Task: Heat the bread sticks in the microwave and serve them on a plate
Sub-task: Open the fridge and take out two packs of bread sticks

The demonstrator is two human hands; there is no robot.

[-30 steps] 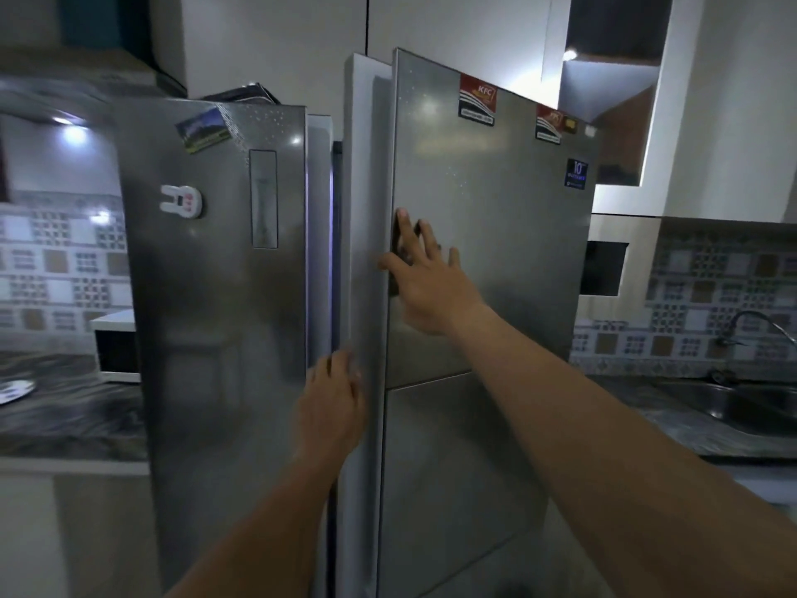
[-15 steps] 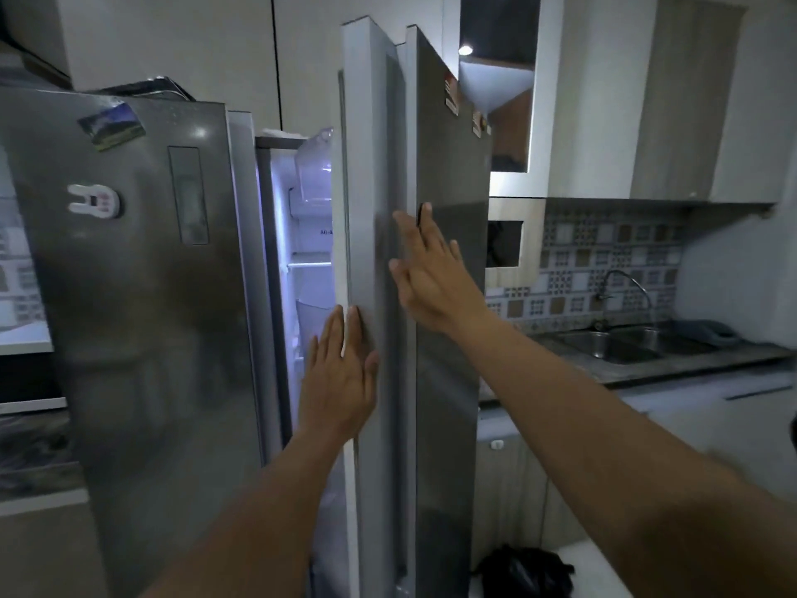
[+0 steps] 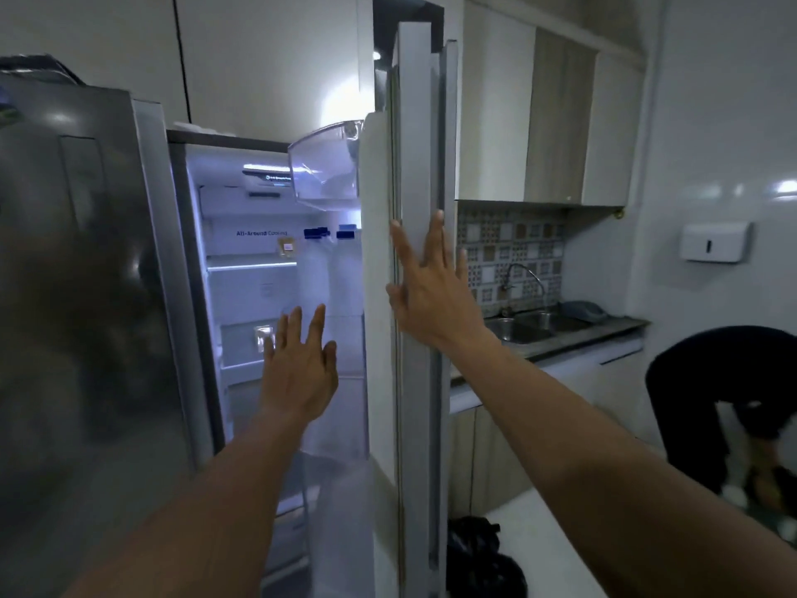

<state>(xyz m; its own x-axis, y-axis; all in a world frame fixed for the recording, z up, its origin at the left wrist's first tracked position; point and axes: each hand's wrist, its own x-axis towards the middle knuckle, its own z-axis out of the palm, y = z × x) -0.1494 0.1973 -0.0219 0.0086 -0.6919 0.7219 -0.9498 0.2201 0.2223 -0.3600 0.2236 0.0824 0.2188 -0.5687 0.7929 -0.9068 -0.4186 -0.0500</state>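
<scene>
A side-by-side refrigerator (image 3: 181, 295) filled the left and centre of the head view, its right door (image 3: 416, 295) swung wide open and seen edge-on, its left door (image 3: 82, 295) closed. The right hand (image 3: 431, 291) lay flat against the edge of the open door, fingers (image 3: 436, 235) spread apart and pointing up, clasping nothing. The left hand (image 3: 299, 364) was raised in front of the lit interior, palm toward the shelves, fingers apart, empty — whether it touched anything could not be told.

Inside, white shelves (image 3: 252, 266) glowed under a cold light. A clear door bin (image 3: 323, 166) hung near the top of the open door's inner side, and bottles with blue caps (image 3: 317, 233) stood in a lower door rack. The bread sticks could not be made out anywhere in the refrigerator; the view there was blurred.

To the right of the door ran a worktop (image 3: 578, 338) with a steel sink (image 3: 524, 328) and tap (image 3: 519, 280) at its back edge, against a patterned tile wall. A white dispenser (image 3: 713, 241) was fixed to the right-hand wall. At the right edge of the view another person in dark clothes (image 3: 724, 381) bent toward the floor, and a black bag (image 3: 483, 554) lay on the floor beside the door's foot.
</scene>
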